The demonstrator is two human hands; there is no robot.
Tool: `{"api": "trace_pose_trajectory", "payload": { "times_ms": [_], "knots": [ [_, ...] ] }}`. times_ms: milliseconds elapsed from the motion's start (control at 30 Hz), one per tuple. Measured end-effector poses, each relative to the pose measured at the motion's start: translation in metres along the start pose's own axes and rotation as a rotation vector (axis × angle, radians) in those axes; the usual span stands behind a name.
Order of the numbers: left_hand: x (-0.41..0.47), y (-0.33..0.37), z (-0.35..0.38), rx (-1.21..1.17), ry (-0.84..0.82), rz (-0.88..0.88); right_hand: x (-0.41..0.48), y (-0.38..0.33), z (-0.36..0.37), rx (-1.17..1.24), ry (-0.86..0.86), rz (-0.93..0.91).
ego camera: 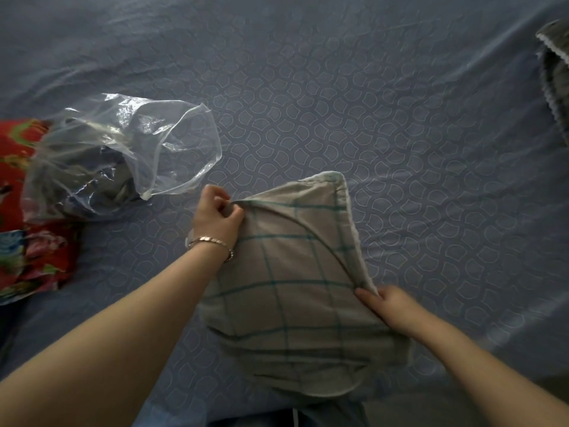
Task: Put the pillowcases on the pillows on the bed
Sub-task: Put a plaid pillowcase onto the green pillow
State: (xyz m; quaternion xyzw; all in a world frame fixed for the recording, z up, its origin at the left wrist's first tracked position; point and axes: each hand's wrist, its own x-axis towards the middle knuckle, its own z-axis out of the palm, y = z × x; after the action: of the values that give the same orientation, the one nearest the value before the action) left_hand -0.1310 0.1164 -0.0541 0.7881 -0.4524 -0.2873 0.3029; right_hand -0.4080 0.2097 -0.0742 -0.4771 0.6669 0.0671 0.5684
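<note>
The pillow [292, 288] lies on the bed [400, 118], nearest the person. The left hand [215, 217] grips its far left corner, the right hand [391, 306] its right edge. To its left sits a plastic bag [123, 155], partly over a cloth [18, 241]. A fabric piece [557, 78] lies far right.

The grey cloth [555, 72] and red floral cloth [17, 192] run off the edges; what fills the plastic bag [123, 149] is unclear.

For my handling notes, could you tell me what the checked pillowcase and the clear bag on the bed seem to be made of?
The checked pillowcase: matte woven cloth, perhaps cotton; it folds in soft creases. The clear bag: thin glossy plastic film; see-through, crinkled, with bright glints.
</note>
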Motion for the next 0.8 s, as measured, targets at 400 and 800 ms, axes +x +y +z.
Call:
{"api": "trace_pose_trajectory", "payload": {
  "times_ms": [400, 800],
  "knots": [
    [-0.063, -0.072, -0.029, 0.311, -0.389, 0.098, 0.035, -0.009, 0.02, -0.35, 0.244, 0.169],
    [-0.105, -0.091, -0.064, 0.285, -0.38, 0.385, 0.032, -0.013, 0.022, 0.172, 0.26, 0.198]
  ]
}}
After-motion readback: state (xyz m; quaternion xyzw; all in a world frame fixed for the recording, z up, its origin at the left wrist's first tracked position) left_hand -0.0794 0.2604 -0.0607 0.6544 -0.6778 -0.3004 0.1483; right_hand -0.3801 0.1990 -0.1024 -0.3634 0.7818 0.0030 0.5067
